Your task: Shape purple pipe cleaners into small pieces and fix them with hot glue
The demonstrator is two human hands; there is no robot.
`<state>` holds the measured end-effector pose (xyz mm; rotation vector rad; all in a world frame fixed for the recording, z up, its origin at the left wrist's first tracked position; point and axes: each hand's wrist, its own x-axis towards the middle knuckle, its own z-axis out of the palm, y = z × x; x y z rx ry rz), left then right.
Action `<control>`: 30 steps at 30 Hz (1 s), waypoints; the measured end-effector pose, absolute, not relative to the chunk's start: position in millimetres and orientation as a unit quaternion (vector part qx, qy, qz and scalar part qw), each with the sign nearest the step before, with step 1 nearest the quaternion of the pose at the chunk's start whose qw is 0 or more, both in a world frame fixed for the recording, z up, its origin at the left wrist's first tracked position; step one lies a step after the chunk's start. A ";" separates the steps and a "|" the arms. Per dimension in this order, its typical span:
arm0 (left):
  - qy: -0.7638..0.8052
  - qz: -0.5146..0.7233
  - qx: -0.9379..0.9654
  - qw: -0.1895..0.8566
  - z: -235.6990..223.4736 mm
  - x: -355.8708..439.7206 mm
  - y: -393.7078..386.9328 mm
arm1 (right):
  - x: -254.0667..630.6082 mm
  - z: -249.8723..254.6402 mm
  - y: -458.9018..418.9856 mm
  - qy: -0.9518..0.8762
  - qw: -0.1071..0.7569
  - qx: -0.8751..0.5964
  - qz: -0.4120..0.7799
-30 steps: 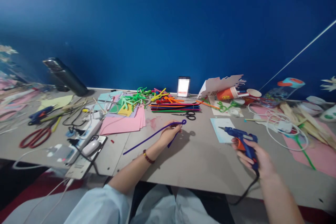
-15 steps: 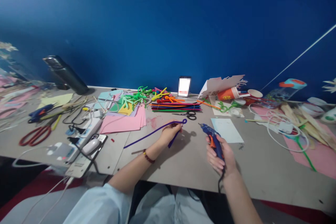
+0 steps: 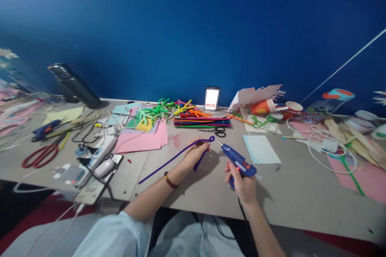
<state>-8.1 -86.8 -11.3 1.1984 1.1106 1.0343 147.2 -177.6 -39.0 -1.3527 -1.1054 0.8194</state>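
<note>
My left hand (image 3: 194, 153) pinches a long purple pipe cleaner (image 3: 171, 159) near its small looped end, the rest trailing down to the left over the grey table (image 3: 295, 192). My right hand (image 3: 241, 180) grips a blue hot glue gun (image 3: 237, 160) with an orange trigger. The gun's nozzle points up-left and sits just right of the loop, close to it but apart.
A bundle of coloured pipe cleaners (image 3: 201, 122) and black scissors (image 3: 217, 131) lie behind my hands. Pink paper sheets (image 3: 141, 141), a power strip (image 3: 101, 150) and red scissors (image 3: 40, 156) sit to the left. A pale blue card (image 3: 261, 149), paper cups (image 3: 262, 107) and white cord (image 3: 327, 148) are right.
My right hand has carried the glue gun leftwards from the blue card until its nozzle is beside the pipe cleaner's loop. My left hand has stayed in place.
</note>
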 end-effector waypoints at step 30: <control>0.433 0.455 0.531 0.568 -8.6 -12.9 -93.7 | 131.1 -46.6 -170.8 -0.648 0.480 -0.591 -0.009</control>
